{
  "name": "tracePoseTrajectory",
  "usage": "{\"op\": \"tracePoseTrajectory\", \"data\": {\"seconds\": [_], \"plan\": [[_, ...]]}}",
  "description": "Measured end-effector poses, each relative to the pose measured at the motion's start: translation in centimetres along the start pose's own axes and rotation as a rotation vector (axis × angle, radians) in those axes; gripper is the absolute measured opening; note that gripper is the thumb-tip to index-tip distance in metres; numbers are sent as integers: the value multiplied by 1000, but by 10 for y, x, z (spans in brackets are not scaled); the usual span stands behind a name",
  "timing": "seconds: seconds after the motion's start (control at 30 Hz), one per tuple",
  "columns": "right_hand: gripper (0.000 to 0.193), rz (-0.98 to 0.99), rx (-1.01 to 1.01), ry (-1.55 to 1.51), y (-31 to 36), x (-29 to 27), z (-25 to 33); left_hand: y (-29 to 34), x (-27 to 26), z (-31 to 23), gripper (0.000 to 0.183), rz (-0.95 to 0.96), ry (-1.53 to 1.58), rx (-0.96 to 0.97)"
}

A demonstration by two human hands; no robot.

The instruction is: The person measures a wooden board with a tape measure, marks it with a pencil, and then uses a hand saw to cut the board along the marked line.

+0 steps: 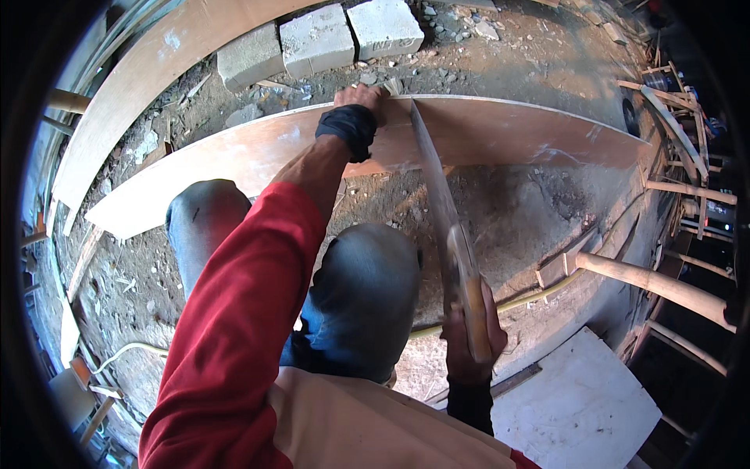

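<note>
A long, thin plywood board point(258, 152) stands on edge across the ground in front of me. My left hand point(362, 102), with a dark band at the wrist, is closed over the board's upper edge. Just to its right, the blade of a hand saw point(434, 168) crosses that edge, its far end at the board. My right hand point(473, 332) is wrapped round the saw's wooden handle, low and nearer to me. Whether the blade has cut into the wood is too small to tell. My knees, in jeans, are bent below the board.
Concrete blocks point(316, 39) lie in a row beyond the board. Another curved-looking plywood strip point(125, 98) runs along the far left. At the right are bamboo poles point(656, 285) and wood scraps. A yellow hose point(539, 295) crosses the dirt, near a white panel point(578, 399).
</note>
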State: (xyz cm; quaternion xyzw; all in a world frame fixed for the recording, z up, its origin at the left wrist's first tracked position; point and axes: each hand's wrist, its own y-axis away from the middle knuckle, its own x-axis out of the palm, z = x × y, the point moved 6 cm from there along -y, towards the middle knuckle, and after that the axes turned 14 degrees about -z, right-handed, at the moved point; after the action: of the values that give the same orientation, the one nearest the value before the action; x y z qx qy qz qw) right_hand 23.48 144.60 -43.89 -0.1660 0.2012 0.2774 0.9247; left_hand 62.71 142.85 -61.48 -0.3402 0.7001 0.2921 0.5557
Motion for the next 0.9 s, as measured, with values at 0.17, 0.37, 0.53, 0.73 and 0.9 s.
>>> {"op": "tracePoseTrajectory", "data": {"seconds": [0.17, 0.37, 0.53, 0.73, 0.9], "plan": [[51, -11, 10, -41, -76, 59, -41, 2, 10, -1, 62, 35, -4, -28], [48, -97, -177, -121, -88, 97, -56, 9, -8, -2, 70, 108, -5, -26], [51, -43, 79, 30, 27, -4, -27, -1, 8, 3, 58, 2, 3, -6], [50, -97, -5, -73, -119, 110, -55, 9, 21, -1, 39, -76, -49, -19], [48, -72, -103, -165, -112, 108, -31, 3, 9, 4, 38, 24, 100, 69]]}}
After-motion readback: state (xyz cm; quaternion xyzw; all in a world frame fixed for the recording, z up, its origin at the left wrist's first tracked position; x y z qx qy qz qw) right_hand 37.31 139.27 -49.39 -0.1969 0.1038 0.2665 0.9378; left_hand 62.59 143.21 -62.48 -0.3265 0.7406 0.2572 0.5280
